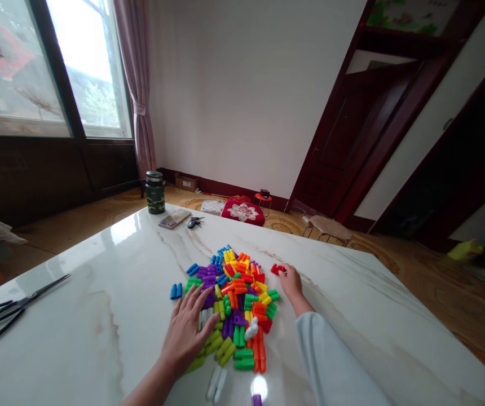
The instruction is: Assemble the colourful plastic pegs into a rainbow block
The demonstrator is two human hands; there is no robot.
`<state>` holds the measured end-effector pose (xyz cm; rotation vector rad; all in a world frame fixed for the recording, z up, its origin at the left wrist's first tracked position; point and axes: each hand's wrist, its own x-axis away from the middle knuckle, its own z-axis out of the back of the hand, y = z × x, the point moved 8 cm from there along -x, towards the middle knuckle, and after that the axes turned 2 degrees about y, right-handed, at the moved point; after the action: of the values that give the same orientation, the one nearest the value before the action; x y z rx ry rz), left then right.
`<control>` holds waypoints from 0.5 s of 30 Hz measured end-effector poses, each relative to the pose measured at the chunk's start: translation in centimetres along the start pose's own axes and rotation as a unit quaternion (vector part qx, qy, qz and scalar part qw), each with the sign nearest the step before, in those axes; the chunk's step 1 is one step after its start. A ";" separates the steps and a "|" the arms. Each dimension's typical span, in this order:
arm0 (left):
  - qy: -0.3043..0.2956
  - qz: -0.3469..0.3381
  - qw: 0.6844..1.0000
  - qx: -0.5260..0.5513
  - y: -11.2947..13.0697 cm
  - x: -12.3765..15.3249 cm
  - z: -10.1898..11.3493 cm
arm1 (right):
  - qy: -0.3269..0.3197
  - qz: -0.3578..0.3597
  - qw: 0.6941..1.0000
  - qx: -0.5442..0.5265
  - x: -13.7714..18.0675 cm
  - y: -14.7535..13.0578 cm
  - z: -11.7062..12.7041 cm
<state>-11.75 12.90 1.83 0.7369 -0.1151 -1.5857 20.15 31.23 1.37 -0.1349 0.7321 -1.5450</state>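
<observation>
Scanning left to right, all positions referenced to the block pile in the middle of the white marble table.

Black scissors: far left of the pile, near the table edge, well apart from everything.

Camo mug: beyond the pile and to its left, upright at the far table edge.

Phone: beyond the pile, lying flat.

Blue pair: two blue blocks side by side, just off the pile's left edge.

Left hand: palm down, fingers spread, flat on the pile's near-left edge. Fingertips rest on purple and white pieces, nothing gripped.

Keys: beyond the pile, small dark bunch.

Pile itself: loose peg-shaped plastic blocks lying flat, with orange, green, purple, yellow, blue and red mixed.

White blocks: two, on the near side of the pile, just apart from it.

Red cushion: on the floor, well beyond the pile.

Red block: just off the pile's far-right edge.

Right hand: right of the pile, fingertips on the red block. Can't tell whether it's pinched or only touched.

Light sleeve: near-right of the pile, running back from that wrist.

Hands are well apart, pile between them.
</observation>
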 end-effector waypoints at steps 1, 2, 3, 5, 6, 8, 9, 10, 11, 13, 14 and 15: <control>0.000 0.001 1.000 0.000 0.0 0.0 0.0 | 0.002 -0.006 1.000 0.005 0.0 0.3 0.2; 0.000 0.001 1.000 0.000 0.0 0.0 0.0 | 0.002 -0.007 1.000 0.010 -0.1 0.4 0.3; 0.001 0.000 1.000 0.000 0.0 0.0 0.0 | 0.000 -0.006 1.000 0.013 -0.1 0.4 0.3; 0.003 -0.003 1.000 0.001 0.1 0.0 0.0 | -0.004 0.000 1.000 0.018 0.1 0.2 0.3; 0.005 -0.004 1.000 0.002 0.1 0.0 0.0 | -0.005 0.002 1.000 0.020 0.2 0.0 0.2; 0.009 -0.006 1.000 0.003 0.1 -0.1 0.0 | -0.004 0.003 1.000 0.023 0.4 -0.2 0.2; 0.010 -0.006 1.000 0.004 0.1 -0.1 0.0 | -0.002 0.002 1.000 0.024 0.6 -0.3 0.2; 0.010 -0.006 1.000 0.004 0.2 -0.1 0.1 | 0.000 0.001 1.000 0.024 0.7 -0.3 0.2; 0.010 -0.005 1.000 0.004 0.2 -0.1 0.1 | 0.003 -0.001 1.000 0.024 0.8 -0.3 0.3; 0.010 -0.002 1.000 0.006 0.3 -0.1 0.2 | 0.007 -0.004 1.000 0.023 1.0 -0.2 0.5; 0.009 -0.001 1.000 0.007 0.3 0.0 0.2 | 0.008 -0.006 1.000 0.021 1.1 -0.1 0.6; 0.009 -0.001 1.000 0.008 0.4 0.0 0.2 | 0.009 -0.007 1.000 0.020 1.2 -0.1 0.7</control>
<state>-11.57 12.78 2.20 0.7638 -0.1136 -1.5817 20.28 29.90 1.52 -0.0976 0.7149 -1.5757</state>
